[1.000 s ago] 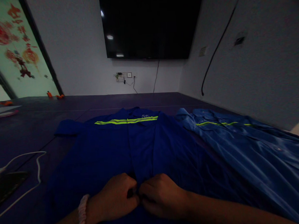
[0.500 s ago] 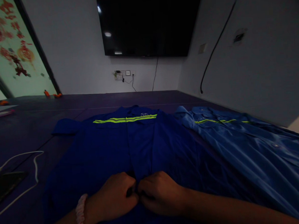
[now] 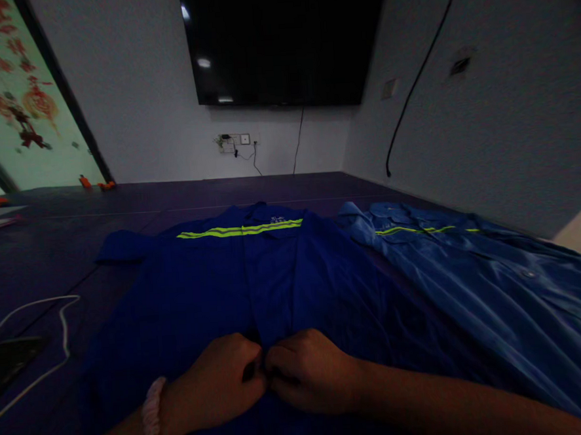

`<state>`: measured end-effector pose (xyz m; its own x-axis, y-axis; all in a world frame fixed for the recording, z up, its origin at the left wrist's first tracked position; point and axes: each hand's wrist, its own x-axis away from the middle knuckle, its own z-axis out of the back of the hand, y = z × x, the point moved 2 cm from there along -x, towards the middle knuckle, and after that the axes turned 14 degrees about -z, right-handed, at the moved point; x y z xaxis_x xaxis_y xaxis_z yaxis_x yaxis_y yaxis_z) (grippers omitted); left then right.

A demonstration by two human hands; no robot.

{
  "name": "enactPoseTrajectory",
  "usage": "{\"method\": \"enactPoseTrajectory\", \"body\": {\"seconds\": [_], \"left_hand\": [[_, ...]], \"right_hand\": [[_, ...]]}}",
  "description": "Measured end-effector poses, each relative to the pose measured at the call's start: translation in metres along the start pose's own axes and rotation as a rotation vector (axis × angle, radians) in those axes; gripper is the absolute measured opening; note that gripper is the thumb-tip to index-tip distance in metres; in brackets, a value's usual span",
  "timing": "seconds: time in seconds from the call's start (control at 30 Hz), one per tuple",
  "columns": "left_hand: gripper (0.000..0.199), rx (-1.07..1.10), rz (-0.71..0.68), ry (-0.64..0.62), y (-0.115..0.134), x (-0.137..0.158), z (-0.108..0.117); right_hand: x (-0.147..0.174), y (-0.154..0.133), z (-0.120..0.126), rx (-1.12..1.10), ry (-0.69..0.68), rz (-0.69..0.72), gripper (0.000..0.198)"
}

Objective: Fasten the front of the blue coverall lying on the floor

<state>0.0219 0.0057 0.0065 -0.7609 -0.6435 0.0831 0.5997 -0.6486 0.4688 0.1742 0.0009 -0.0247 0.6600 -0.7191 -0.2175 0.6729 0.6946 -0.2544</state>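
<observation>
A dark blue work jacket (image 3: 191,289) with a yellow-green reflective stripe (image 3: 271,226) across its chest lies spread out in front of me, collar at the far end. My left hand (image 3: 228,375), with a pink scrunchie (image 3: 154,416) on the wrist, is closed in a pinch at the jacket's front edge. Right beside it, almost touching, my right hand (image 3: 312,373) pinches the same front opening. The fingertips meet over the cloth; any button or zip between them is hidden. Dim light keeps fine detail from showing.
To the right lies a lighter blue work garment (image 3: 435,261), also striped. At the left are a phone (image 3: 11,362) and a white cable (image 3: 63,323). A television (image 3: 284,40) hangs on the wall beyond the purple surface (image 3: 181,194). A black cord (image 3: 422,71) runs down the right wall.
The view has shifted slightly and looks darker. Both hands stay pinched at the same spot on the jacket's front, with hardly any movement.
</observation>
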Motion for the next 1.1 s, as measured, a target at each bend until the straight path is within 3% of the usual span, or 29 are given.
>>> {"method": "enactPoseTrajectory", "body": {"seconds": [1.1], "left_hand": [[0.020, -0.053, -0.069, 0.002, 0.0009, 0.0014, -0.0003]], "right_hand": [[0.0010, -0.0026, 0.0070, -0.007, -0.026, -0.013, 0.010]]}}
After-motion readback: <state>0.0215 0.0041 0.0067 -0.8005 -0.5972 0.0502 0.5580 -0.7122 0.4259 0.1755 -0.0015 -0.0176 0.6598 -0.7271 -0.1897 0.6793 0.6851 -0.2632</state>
